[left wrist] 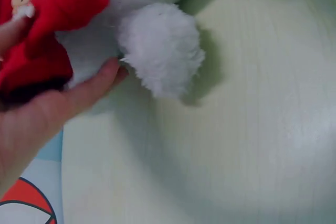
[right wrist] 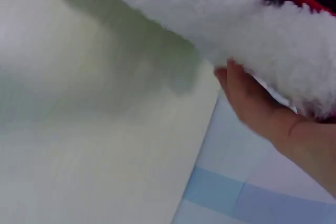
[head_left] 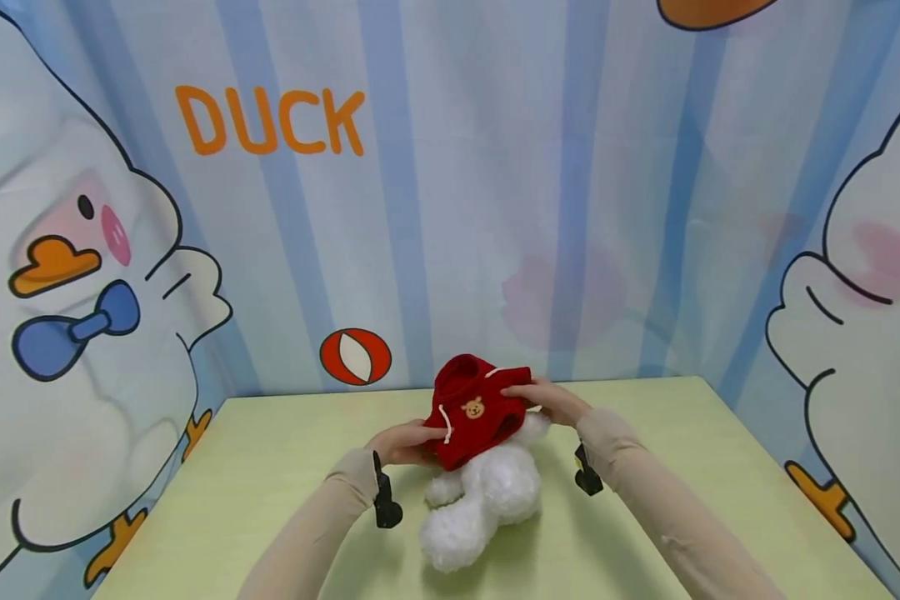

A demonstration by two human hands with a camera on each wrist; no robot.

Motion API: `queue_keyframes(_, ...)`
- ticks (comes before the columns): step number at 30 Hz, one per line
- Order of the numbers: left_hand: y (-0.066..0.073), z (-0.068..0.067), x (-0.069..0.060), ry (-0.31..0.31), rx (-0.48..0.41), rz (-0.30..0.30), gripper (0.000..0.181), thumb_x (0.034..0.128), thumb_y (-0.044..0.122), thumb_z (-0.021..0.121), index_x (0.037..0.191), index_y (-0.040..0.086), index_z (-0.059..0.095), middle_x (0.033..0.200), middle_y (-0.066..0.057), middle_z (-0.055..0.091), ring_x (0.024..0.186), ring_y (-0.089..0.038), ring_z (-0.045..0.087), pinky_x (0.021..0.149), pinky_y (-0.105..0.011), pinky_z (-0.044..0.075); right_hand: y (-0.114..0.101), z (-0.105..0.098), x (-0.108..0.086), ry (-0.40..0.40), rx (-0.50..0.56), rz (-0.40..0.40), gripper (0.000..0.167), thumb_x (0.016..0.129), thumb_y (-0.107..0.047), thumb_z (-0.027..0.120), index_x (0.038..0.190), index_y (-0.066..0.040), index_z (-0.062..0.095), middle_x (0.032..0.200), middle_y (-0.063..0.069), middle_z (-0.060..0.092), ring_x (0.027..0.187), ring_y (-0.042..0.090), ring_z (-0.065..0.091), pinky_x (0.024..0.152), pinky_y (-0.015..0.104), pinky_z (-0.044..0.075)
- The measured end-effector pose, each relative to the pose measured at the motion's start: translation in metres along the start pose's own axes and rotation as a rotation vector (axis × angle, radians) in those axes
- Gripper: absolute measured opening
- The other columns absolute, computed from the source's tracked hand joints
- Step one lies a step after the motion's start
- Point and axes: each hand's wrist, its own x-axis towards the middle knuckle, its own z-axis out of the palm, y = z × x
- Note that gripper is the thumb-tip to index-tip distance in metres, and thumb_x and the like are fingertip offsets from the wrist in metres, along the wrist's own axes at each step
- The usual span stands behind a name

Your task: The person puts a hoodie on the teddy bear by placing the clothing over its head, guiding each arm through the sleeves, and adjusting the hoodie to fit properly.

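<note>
Clearly, only the head view shows both grips together: the left hand (head_left: 401,443) pinches one side of a red hoodie (head_left: 487,433), and the right hand (head_left: 557,401) grips the other side; whether it also clasps the fur, I cannot tell. Beneath the hoodie, a white plush toy (head_left: 510,483) lies on the tabletop (head_left: 285,483). The left wrist view adds a finger reaching beside a round white tuft (left wrist: 160,48); the right wrist view, lacking the bear patch (head_left: 473,407), reveals fingertips (right wrist: 234,72) under the fur. Counted: one hoodie, one plush toy, one patch, two cords (head_left: 446,425), two black wrist devices (head_left: 386,500), one printed ball (head_left: 356,357).
</note>
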Motion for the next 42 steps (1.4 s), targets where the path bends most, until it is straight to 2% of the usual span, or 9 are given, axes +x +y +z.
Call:
queue_keyframes(6,0.001,0.005,0.003,-0.052,-0.049,0.067,0.051,0.0937,0.014,0.042,0.139,0.007,0.019,0.136,-0.02,0.032,0.118,-0.035,0.042,0.097,-0.054,0.034,0.017,-0.003,0.005,-0.19,0.044,0.009,0.055,0.082,-0.045,0.055,0.121,-0.006,0.048,0.112,0.002,0.055,0.092,0.01,0.057,0.085,0.028,0.046)
queue_keyframes(10,0.004,0.006,0.004,-0.06,-0.128,0.112,0.059,0.0927,0.005,0.04,0.143,0.018,0.011,0.138,-0.015,0.026,0.115,-0.027,0.04,0.099,-0.049,0.033,0.012,0.002,-0.003,-0.147,0.029,-0.009,0.05,0.087,-0.037,0.049,0.124,-0.003,0.048,0.122,0.007,0.051,0.095,0.009,0.056,0.089,0.03,0.045)
queue_keyframes(17,0.021,0.01,-0.003,-0.018,-0.178,0.216,0.066,0.0916,0.002,0.04,0.144,0.024,0.007,0.145,-0.013,0.019,0.117,-0.024,0.038,0.101,-0.044,0.033,-0.003,0.001,-0.011,-0.065,0.036,-0.044,0.037,0.088,-0.025,0.052,0.118,-0.004,0.049,0.108,-0.001,0.054,0.085,0.008,0.059,0.078,0.025,0.048)
queue_keyframes(22,0.044,0.01,-0.012,0.048,-0.011,0.28,0.057,0.0922,0.009,0.043,0.142,0.019,0.019,0.141,-0.014,0.029,0.117,-0.026,0.041,0.094,-0.046,0.04,-0.018,-0.006,-0.012,-0.1,0.071,-0.187,0.035,0.087,-0.025,0.056,0.117,-0.008,0.048,0.098,-0.007,0.059,0.087,0.007,0.06,0.079,0.029,0.049)
queue_keyframes(28,0.063,0.01,-0.024,0.119,0.251,0.491,0.043,0.0923,0.009,0.044,0.134,0.005,0.035,0.124,-0.011,0.05,0.111,-0.017,0.048,0.102,-0.042,0.033,-0.033,-0.011,-0.02,-0.139,0.121,-0.333,0.013,0.09,-0.022,0.051,0.101,-0.018,0.058,0.092,-0.012,0.064,0.087,0.004,0.061,0.077,0.026,0.049)
queue_keyframes(32,0.076,0.018,-0.028,0.151,0.27,0.586,0.037,0.0905,0.008,0.047,0.127,0.0,0.044,0.117,-0.014,0.054,0.101,-0.014,0.054,0.093,-0.033,0.042,-0.047,-0.012,-0.026,-0.157,0.215,-0.407,0.02,0.093,-0.014,0.045,0.093,-0.024,0.063,0.089,-0.013,0.065,0.084,0.002,0.061,0.075,0.021,0.049)
queue_keyframes(37,0.091,0.024,-0.034,0.254,0.258,0.631,0.039,0.0909,0.011,0.047,0.129,0.004,0.044,0.133,-0.019,0.036,0.107,-0.027,0.049,0.071,-0.028,0.05,-0.064,-0.012,-0.031,-0.106,0.224,-0.463,0.023,0.094,-0.012,0.041,0.099,-0.023,0.061,0.09,-0.014,0.065,0.083,0.002,0.062,0.073,0.022,0.05)
queue_keyframes(39,0.097,0.024,-0.035,0.278,0.246,0.621,0.038,0.0931,0.015,0.044,0.131,0.009,0.042,0.134,-0.016,0.036,0.11,-0.032,0.048,0.073,-0.032,0.051,-0.068,-0.012,-0.032,-0.037,0.161,-0.454,0.021,0.095,-0.018,0.041,0.109,-0.019,0.055,0.097,-0.012,0.063,0.087,0.004,0.061,0.075,0.024,0.05)
queue_keyframes(42,0.103,0.027,-0.033,0.304,0.241,0.61,0.04,0.0956,0.025,0.039,0.134,0.016,0.036,0.131,-0.014,0.044,0.116,-0.033,0.047,0.088,-0.041,0.046,-0.072,-0.012,-0.031,0.077,0.03,-0.423,0.04,0.094,-0.035,0.04,0.127,-0.012,0.043,0.115,0.001,0.057,0.101,0.016,0.058,0.077,0.033,0.051)
